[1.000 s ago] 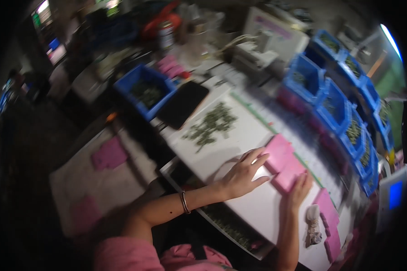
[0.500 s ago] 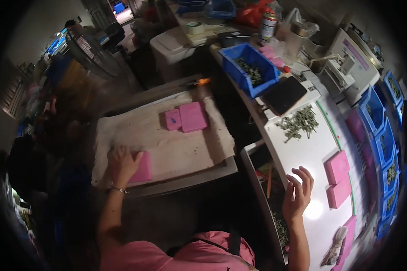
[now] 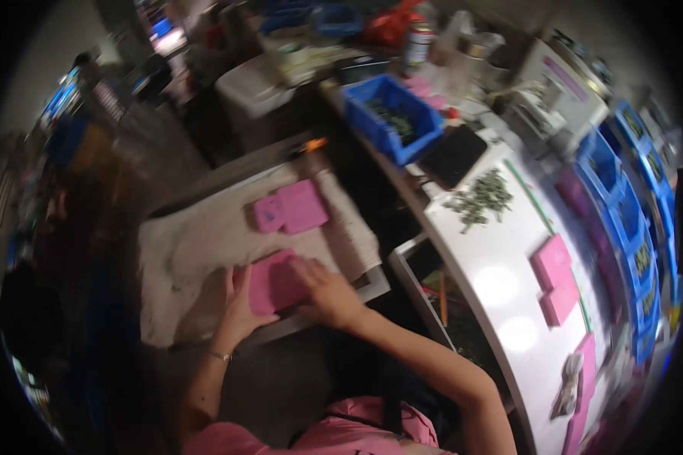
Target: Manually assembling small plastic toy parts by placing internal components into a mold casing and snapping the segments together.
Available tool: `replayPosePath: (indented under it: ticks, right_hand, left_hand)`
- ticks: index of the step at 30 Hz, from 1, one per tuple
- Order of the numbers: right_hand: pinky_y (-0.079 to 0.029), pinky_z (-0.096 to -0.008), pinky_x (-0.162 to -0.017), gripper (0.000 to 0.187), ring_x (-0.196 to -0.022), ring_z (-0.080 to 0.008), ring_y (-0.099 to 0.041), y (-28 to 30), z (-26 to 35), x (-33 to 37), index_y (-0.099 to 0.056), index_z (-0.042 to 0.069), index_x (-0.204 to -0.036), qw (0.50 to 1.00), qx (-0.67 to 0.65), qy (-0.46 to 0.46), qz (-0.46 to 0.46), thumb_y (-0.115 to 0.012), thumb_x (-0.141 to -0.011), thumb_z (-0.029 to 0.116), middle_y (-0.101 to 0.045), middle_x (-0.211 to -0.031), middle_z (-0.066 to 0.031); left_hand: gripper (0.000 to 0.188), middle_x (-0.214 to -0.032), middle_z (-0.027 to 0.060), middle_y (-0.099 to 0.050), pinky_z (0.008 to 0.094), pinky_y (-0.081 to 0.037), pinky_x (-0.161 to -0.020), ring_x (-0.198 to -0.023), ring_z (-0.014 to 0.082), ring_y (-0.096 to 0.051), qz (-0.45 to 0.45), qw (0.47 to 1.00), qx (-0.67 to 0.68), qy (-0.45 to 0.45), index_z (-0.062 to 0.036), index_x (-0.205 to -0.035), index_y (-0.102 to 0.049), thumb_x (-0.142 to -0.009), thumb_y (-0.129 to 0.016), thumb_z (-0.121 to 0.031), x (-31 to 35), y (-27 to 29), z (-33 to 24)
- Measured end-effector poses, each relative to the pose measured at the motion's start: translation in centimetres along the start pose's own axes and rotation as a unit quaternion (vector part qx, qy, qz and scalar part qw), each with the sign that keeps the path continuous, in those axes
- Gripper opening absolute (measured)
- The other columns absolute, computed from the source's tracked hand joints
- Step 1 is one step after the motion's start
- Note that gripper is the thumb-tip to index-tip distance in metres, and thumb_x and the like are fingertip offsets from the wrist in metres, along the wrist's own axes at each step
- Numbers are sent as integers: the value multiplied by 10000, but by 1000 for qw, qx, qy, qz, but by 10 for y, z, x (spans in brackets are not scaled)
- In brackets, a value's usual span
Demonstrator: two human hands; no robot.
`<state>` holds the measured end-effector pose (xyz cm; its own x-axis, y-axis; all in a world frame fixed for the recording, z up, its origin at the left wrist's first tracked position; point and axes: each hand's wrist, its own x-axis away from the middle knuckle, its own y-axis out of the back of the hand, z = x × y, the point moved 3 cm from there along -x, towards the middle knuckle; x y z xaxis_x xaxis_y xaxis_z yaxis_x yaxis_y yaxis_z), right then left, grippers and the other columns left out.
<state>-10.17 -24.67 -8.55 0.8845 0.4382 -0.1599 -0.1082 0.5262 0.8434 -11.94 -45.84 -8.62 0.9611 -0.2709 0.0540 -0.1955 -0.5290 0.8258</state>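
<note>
A pink rectangular block (image 3: pixel 275 282) lies on the cloth-covered tray (image 3: pixel 193 250), near its front edge. It sits between my two hands. My left hand (image 3: pixel 240 312) grips its left side, with the thumb and fingers spread around the near corner. Against the right side rests my right hand (image 3: pixel 328 294), its blurred fingers reaching over the block's edge. Just beyond, on the same cloth, lie a larger pink block (image 3: pixel 303 206) and a smaller one (image 3: pixel 267 214), side by side.
A white table (image 3: pixel 470 258) to the right carries a pile of small green metallic-looking pieces (image 3: pixel 479 199) and more pink blocks (image 3: pixel 552 262). A blue bin (image 3: pixel 393 121) stands behind it. An open drawer (image 3: pixel 432 296) juts out beneath. An orange-handled tool (image 3: pixel 313 145) lies at the tray's far edge.
My right hand has come from beside the white table over to the tray and onto the pink block. The block and my left hand have shifted right. The whole view has turned slightly.
</note>
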Motion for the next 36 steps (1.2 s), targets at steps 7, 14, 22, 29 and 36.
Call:
replayPosePath:
  ticks: [7, 14, 22, 29, 36]
  right_hand:
    - [-405, -494, -867, 887, -1206, -364, -408, -63, -10, -62, -379, 114, -1355, 985, 139, 98, -6, -760, -590, 351, -395, -1349, -164]
    - [-391, -521, -843, 670, -1174, -385, -413, 55, -7, -10, -447, 27, -1260, 979, 111, 59, -158, -651, -697, 328, -440, -1224, -239]
    - [-428, -542, -802, 976, -1131, -407, -398, 238, -113, 145, -314, 73, -1342, 927, 133, -236, -260, -798, -523, 290, -379, -1220, -222]
    - [-308, -534, -981, 981, -1190, -389, -389, 265, -174, 238, -360, 108, -1373, 875, 194, -410, -168, -798, -550, 411, -400, -1268, -202]
    - [-242, -560, -1048, 959, -1289, -370, -329, 270, -150, 281, -351, 129, -1388, 873, 166, -435, -148, -798, -585, 404, -345, -1381, -199]
  left_hand:
    - [1100, -1354, 211, -319, 455, -343, -1027, -1216, 403, -369, 45, 983, -175, -43, -110, -1415, -266, -472, -824, -211, -9, 4, -26]
    - [1152, -1362, 196, -322, 437, -367, -1019, -1239, 376, -376, 9, 995, -44, -90, -97, -1404, -303, -385, -839, -91, -23, 20, -76]
    - [1145, -1375, 158, -329, 419, -378, -1005, -1239, 355, -393, 120, 955, 40, -268, -89, -1410, -313, -400, -851, -132, -44, 26, -225]
    - [1083, -1345, 164, -365, 384, -375, -1006, -1231, 358, -405, 216, 855, 29, -470, -60, -1401, -344, -439, -823, -195, -93, -25, -365]
    - [1009, -1340, 182, -367, 416, -405, -961, -1074, 414, -452, 236, 790, -62, -562, -41, -1387, -340, -503, -786, -236, -126, -105, -466]
